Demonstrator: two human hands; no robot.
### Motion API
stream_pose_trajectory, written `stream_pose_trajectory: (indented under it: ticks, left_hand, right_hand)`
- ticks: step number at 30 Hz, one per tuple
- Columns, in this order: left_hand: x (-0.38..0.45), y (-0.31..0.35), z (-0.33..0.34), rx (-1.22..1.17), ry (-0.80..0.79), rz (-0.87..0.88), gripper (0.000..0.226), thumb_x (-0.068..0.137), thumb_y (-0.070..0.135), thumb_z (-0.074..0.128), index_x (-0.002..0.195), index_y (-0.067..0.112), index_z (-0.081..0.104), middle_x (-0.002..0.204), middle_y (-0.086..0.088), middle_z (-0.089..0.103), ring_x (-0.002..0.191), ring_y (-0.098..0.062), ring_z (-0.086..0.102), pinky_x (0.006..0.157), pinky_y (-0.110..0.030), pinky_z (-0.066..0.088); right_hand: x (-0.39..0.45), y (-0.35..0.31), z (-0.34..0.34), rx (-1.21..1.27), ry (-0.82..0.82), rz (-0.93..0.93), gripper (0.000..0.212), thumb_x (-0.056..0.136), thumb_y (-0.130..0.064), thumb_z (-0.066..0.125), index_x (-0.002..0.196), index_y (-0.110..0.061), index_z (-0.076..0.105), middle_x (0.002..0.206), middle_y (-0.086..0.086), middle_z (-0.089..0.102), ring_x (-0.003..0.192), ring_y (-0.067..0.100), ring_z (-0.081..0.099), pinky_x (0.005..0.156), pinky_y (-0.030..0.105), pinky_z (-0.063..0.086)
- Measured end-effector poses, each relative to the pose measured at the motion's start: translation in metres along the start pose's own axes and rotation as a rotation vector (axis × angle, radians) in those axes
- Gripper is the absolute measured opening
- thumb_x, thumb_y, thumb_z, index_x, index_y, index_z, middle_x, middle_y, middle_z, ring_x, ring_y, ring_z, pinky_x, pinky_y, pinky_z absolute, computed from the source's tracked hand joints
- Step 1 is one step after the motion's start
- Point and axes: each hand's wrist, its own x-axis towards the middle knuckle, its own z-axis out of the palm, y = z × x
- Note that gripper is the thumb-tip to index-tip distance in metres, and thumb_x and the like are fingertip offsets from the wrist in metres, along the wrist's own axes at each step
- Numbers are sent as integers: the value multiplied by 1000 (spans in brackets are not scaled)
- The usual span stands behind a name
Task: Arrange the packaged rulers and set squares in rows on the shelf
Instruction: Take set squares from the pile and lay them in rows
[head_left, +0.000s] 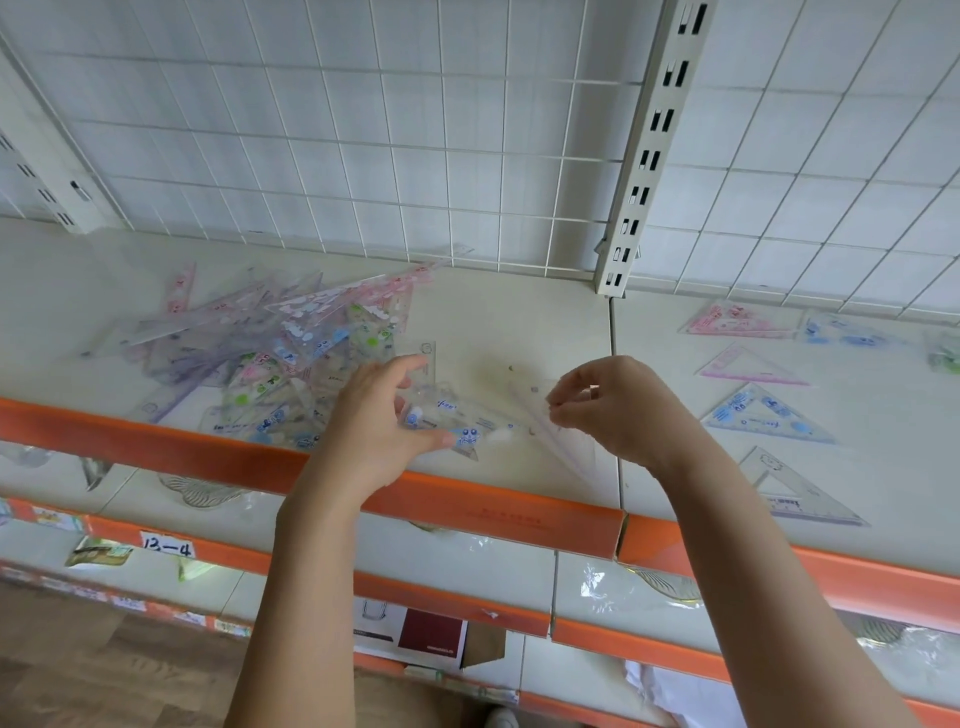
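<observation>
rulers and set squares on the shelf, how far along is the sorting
Early. A few set squares lie spaced out on the right shelf section. The left hand holds a blue-printed packet; the right hand pinches a clear one. The big jumbled pile remains.

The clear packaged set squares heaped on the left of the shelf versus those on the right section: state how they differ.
The heaped clear packaged set squares overlap at mixed angles; the laid-out clear packaged set squares lie flat and apart, in rough rows. The heap is a large pile; the laid-out ones are few. The heap lies beside the left hand; the laid-out ones lie beyond the right hand. Both share the white shelf.
</observation>
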Motion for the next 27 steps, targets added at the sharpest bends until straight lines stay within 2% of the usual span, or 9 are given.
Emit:
stream_pose_trajectory:
  ticks: [2,4,6,8,11,15,18,22,27]
  left_hand:
    - [0,0,-1,-113,5,-14,55,70,13,81,119,22,58,103,0,60,77,-7,56,69,-20,45]
    - [1,3,-4,-209,20,-8,31,75,12,76,103,20,65,89,3,69,72,-7,61,69,-21,47]
    - [2,9,-9,-299,57,32,15,80,10,72,91,20,68,76,12,71,67,-1,63,66,-12,47]
    - [3,18,-9,-383,64,76,15,84,8,66,85,22,68,73,11,71,68,0,64,62,-8,48]
    - [6,35,-2,-454,48,115,21,91,10,58,84,29,62,77,8,69,65,-6,68,53,-17,52]
    - [11,61,18,-422,41,164,21,96,15,49,87,34,54,75,12,68,52,-9,65,45,-16,43]
    - [16,78,36,-396,63,177,20,96,17,47,94,37,50,72,20,67,48,-10,61,49,-21,41]
    - [14,99,61,-402,81,181,25,97,20,45,114,39,44,82,13,67,49,-7,59,53,-22,42]
    - [13,122,92,-424,107,194,24,97,16,45,108,37,50,77,11,64,53,-3,58,55,-15,43]
  right_hand:
    - [-1,2,-2,49,13,-6,7,84,-11,64,83,-15,70,77,-2,66,65,7,60,57,9,43]
    - [-4,4,-5,141,16,-13,8,86,-13,63,82,-15,70,77,-1,68,73,16,66,70,23,51]
    - [-6,7,-10,247,22,-31,10,89,-11,59,84,-15,66,79,-1,70,76,19,69,77,32,54]
    - [-10,10,-17,315,13,-36,11,93,-11,53,87,-15,60,82,0,71,77,16,69,76,33,53]
    - [-17,18,-30,374,-15,-50,9,97,-15,46,91,-16,53,86,0,68,80,20,70,71,31,51]
    - [-30,33,-51,391,-4,-75,5,97,-13,46,97,-17,48,87,3,64,76,22,71,68,31,52]
    - [-38,49,-69,450,43,-79,12,95,-6,49,102,-14,44,84,5,65,71,24,70,68,31,54]
    - [-48,74,-96,454,133,-62,19,92,-5,54,103,-15,42,82,5,69,68,23,70,60,25,50]
    - [-62,107,-126,265,120,-39,9,87,-18,65,86,-17,56,72,0,72,75,28,65,65,34,44]
